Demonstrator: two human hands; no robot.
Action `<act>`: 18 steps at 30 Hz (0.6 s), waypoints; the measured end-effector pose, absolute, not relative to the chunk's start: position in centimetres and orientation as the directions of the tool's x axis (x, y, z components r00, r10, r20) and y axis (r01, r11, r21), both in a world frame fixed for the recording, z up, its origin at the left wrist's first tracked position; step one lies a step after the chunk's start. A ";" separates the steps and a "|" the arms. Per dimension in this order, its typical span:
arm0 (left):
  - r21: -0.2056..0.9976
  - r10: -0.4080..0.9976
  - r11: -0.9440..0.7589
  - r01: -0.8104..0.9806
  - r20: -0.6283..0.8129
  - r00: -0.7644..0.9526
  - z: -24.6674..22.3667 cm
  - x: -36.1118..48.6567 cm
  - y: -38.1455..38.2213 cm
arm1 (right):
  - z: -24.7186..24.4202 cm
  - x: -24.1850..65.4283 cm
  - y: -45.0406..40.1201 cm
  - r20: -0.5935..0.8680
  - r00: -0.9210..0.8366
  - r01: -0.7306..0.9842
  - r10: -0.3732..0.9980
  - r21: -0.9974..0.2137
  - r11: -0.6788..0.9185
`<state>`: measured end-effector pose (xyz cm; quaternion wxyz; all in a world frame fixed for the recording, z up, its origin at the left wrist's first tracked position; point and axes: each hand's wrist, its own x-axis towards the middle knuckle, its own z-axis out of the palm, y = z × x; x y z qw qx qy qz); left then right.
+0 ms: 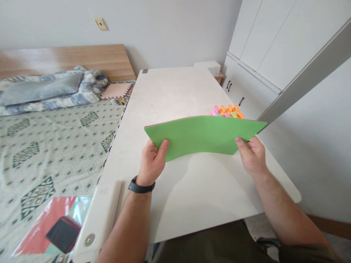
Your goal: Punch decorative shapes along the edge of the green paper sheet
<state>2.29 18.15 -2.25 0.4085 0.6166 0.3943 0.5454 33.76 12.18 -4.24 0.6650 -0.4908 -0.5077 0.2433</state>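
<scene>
A green sheet (201, 135), perhaps a stack of coloured paper with a brownish layer showing along its top edge, is held up over the white table (175, 91). It bows upward in the middle. My left hand (154, 159) grips its left end, thumb on the green face and fingers behind. At the right end my right hand (251, 153) pinches it the same way. Behind the sheet's upper right edge, small clip-like plastic pieces (229, 109) in pink, orange and other colours lie partly hidden.
A long white device (102, 215) with a round button lies at the table's left front edge. On the bed (63, 146) are a clear packet of coloured sheets (35, 233) and a dark phone-like object (63, 233). White cabinets (260, 54) stand at the right; a white box (210, 67) sits at the far end.
</scene>
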 end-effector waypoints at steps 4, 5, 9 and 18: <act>0.932 0.927 -0.363 0.016 0.360 0.104 -2.1 2.4 18.1 | -4.0 33.7 12.1 0.447 0.363 0.200 0.818 -0.894 0.400; 0.932 0.928 -0.362 0.020 0.358 0.104 -2.1 2.4 18.1 | -3.9 33.6 12.1 0.445 0.356 0.206 0.822 -0.895 0.396; 0.936 0.936 -0.345 0.065 0.339 0.093 -2.0 2.5 18.2 | -3.3 33.3 12.0 0.419 0.344 0.219 0.841 -0.906 0.362; 0.964 0.963 -0.257 0.070 0.249 0.105 -0.7 1.9 17.2 | -3.1 34.7 11.6 0.337 0.350 0.127 0.874 -0.941 0.313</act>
